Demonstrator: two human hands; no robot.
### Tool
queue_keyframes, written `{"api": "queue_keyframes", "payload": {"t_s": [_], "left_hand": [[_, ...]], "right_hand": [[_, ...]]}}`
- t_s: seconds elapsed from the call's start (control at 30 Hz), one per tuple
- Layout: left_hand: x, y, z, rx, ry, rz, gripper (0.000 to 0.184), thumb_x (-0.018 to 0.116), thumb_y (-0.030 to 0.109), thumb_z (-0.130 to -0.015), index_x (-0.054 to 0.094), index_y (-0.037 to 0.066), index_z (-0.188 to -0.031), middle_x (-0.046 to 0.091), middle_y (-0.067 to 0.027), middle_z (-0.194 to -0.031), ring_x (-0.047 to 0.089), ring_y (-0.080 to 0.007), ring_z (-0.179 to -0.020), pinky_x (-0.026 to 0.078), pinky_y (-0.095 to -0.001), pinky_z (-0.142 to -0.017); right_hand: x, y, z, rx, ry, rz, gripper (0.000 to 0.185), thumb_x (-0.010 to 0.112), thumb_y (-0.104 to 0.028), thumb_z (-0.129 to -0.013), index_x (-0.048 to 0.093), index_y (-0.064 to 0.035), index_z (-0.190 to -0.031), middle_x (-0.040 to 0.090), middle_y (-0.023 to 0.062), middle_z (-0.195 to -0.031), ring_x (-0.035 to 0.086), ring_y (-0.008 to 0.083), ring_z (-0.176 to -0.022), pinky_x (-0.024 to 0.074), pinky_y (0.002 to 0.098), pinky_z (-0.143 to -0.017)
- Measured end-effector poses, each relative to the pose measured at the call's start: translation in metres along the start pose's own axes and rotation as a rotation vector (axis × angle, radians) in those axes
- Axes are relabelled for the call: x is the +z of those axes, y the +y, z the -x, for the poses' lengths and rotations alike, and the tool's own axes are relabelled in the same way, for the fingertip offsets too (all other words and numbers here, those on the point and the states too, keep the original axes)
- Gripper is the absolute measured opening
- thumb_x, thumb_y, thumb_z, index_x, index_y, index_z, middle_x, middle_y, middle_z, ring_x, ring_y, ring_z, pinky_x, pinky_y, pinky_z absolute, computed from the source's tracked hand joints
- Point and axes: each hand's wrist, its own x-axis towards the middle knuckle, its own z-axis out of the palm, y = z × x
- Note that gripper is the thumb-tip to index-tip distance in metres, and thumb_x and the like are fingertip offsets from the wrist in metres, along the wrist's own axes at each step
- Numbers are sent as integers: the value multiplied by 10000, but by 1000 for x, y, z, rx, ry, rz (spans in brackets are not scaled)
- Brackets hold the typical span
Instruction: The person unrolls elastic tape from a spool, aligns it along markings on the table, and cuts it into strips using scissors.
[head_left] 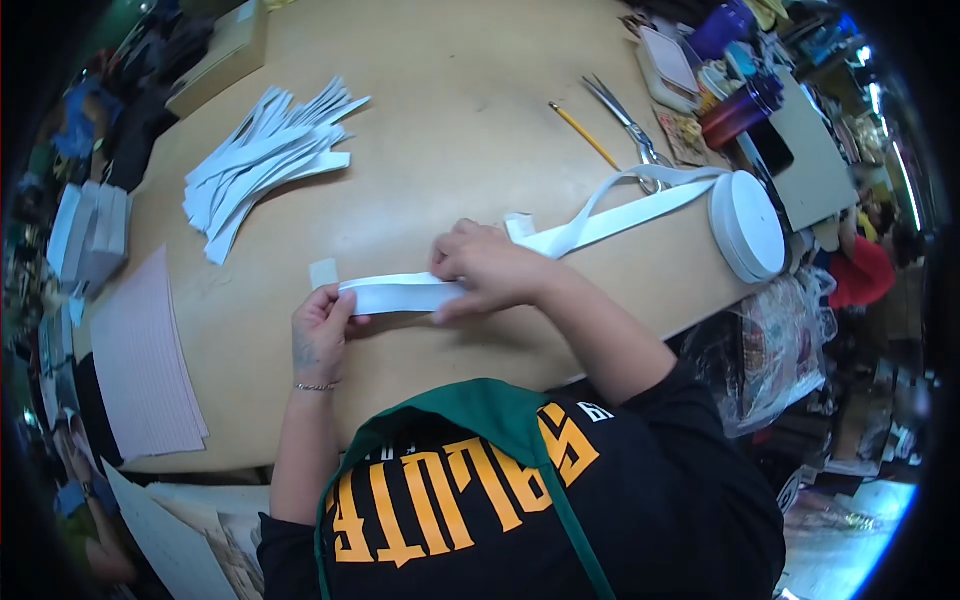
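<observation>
A white elastic band (395,297) stretches across the tabletop in front of me, folded over in the part between my hands. My left hand (324,328) pinches its left end between thumb and fingers. Curled over the band farther right is my right hand (490,265), its thumb low at the near edge and its fingers at the far edge. Past it, the band continues in two runs to a white roll (750,228) standing at the table's right side. Small pale pieces (323,272) lie on the table beside each hand.
Cut white strips (270,160) lie piled at the far left. Pink sheets (148,360) are stacked at the left edge. Scissors (632,125) and a yellow pencil (584,136) lie far right, near a purple-red bottle (738,112), a phone (769,147) and a plastic box (668,68).
</observation>
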Motion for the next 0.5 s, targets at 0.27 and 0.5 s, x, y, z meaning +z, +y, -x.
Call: {"api": "queue_keyframes", "payload": {"t_s": [0.27,0.5], "left_hand": [[-1,1,-2,-59,59,54,135,557,160,-891,568,25,-893,602,-20,-729,580,-66,-584,465,-166,-532],[-3,-3,-4,-67,51,33,129,560,160,-889,560,32,-885,599,-22,-719,584,-70,-568,462,-161,-520]], "right_hand": [[-94,74,180,777,-38,295,392,720,-425,-674,618,-55,-754,583,148,-807,563,304,-810,361,425,-845],[-81,127,242,1005,317,196,302,699,-312,-737,652,-36,-852,628,168,-811,588,289,-810,433,366,-760]]}}
